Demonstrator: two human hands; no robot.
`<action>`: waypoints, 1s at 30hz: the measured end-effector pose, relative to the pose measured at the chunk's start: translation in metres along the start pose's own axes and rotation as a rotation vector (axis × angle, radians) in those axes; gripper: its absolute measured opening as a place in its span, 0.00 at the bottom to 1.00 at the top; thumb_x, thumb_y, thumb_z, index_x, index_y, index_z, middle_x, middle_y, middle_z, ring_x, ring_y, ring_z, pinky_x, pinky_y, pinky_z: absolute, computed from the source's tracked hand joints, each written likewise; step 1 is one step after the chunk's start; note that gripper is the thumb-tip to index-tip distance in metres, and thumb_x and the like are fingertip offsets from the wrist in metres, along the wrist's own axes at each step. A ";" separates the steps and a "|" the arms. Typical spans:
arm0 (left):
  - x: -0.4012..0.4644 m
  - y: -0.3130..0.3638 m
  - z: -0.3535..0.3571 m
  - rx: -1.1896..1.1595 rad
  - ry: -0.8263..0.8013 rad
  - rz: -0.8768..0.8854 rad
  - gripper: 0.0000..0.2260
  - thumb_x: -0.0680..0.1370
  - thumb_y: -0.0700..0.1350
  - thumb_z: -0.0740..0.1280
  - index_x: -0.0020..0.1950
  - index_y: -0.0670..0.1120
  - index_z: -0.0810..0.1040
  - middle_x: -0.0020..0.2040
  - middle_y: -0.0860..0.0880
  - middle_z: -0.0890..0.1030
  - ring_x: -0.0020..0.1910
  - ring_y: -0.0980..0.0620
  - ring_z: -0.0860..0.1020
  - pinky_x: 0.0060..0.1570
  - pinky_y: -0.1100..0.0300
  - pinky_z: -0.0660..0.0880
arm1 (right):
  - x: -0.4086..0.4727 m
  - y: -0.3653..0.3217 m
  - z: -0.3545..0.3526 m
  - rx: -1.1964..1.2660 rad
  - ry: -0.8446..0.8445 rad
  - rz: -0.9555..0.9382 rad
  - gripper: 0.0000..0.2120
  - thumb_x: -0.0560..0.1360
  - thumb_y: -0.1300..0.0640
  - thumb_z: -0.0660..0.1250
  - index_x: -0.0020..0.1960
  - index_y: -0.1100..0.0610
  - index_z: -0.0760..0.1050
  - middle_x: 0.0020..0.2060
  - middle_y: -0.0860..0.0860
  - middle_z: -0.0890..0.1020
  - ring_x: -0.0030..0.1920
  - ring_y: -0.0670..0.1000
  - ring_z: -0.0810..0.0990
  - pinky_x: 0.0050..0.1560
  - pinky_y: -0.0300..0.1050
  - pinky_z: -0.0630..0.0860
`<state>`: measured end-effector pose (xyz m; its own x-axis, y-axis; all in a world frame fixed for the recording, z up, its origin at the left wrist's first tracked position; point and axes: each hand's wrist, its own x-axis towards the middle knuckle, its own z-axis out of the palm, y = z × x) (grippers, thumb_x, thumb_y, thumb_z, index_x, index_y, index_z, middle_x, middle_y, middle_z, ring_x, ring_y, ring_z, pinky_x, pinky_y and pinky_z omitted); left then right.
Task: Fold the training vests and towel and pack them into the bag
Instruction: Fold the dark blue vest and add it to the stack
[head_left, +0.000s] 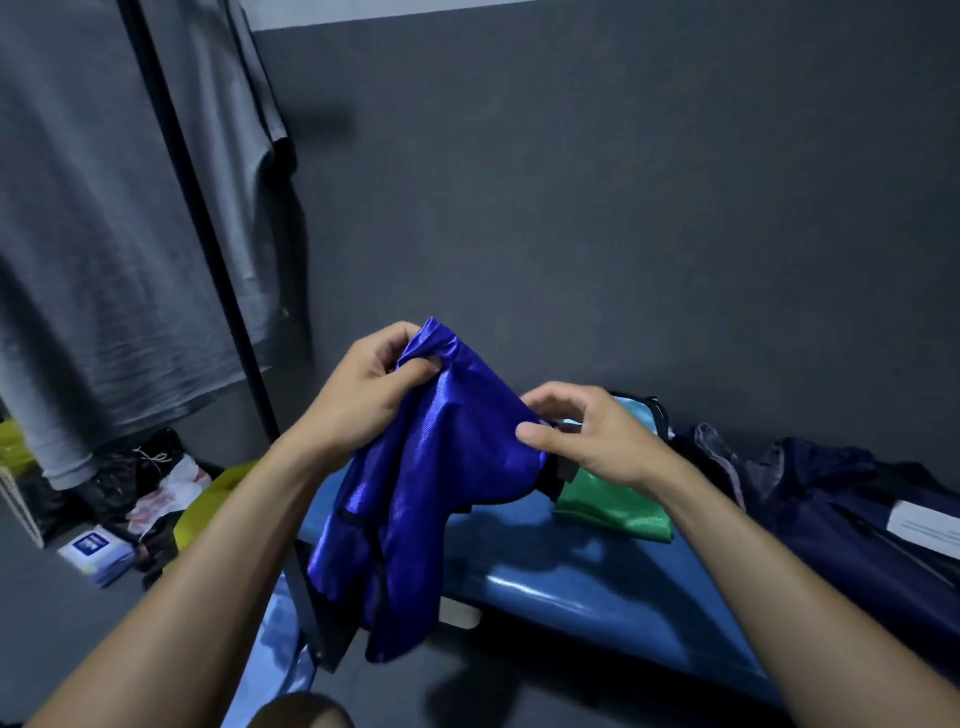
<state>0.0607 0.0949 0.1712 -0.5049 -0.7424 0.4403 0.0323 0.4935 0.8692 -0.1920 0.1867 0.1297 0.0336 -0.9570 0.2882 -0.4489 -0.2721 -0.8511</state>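
Setting: dark grey wall (623, 182); glossy blue bench (571, 587)
Left hand (363, 395): fingers pinching shiny blue vest (431, 488)
Right hand (587, 436): fingers curled, touching vest
Bench: folded green vest (613, 506)

grey shirt (104, 234) hanging, black pole (208, 244), navy jacket (852, 514)

no legible text, blue label on the white packet (96, 555) on the floor too blurred to read
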 end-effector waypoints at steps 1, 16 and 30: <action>-0.001 -0.002 -0.001 -0.021 0.015 -0.012 0.03 0.80 0.39 0.67 0.50 0.43 0.80 0.45 0.47 0.83 0.45 0.51 0.80 0.52 0.51 0.75 | 0.004 0.000 0.005 -0.016 0.024 -0.001 0.09 0.76 0.50 0.76 0.51 0.55 0.83 0.46 0.55 0.86 0.47 0.50 0.81 0.53 0.53 0.77; -0.019 -0.026 -0.017 0.029 0.231 0.037 0.07 0.81 0.49 0.69 0.47 0.48 0.75 0.38 0.52 0.81 0.38 0.56 0.77 0.41 0.58 0.76 | 0.043 -0.092 -0.031 -0.595 0.017 -0.259 0.06 0.81 0.54 0.69 0.44 0.52 0.79 0.33 0.40 0.78 0.35 0.40 0.74 0.38 0.34 0.69; -0.019 -0.025 -0.055 -0.371 0.136 0.028 0.29 0.67 0.68 0.76 0.59 0.53 0.75 0.60 0.50 0.82 0.57 0.49 0.82 0.57 0.54 0.79 | 0.027 -0.093 -0.049 -0.536 -0.014 -0.179 0.06 0.82 0.59 0.67 0.47 0.53 0.80 0.34 0.41 0.79 0.34 0.41 0.74 0.37 0.33 0.69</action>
<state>0.1167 0.0713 0.1535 -0.3816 -0.7965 0.4690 0.3668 0.3353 0.8678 -0.1931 0.1915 0.2382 0.1606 -0.9029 0.3986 -0.8259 -0.3441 -0.4466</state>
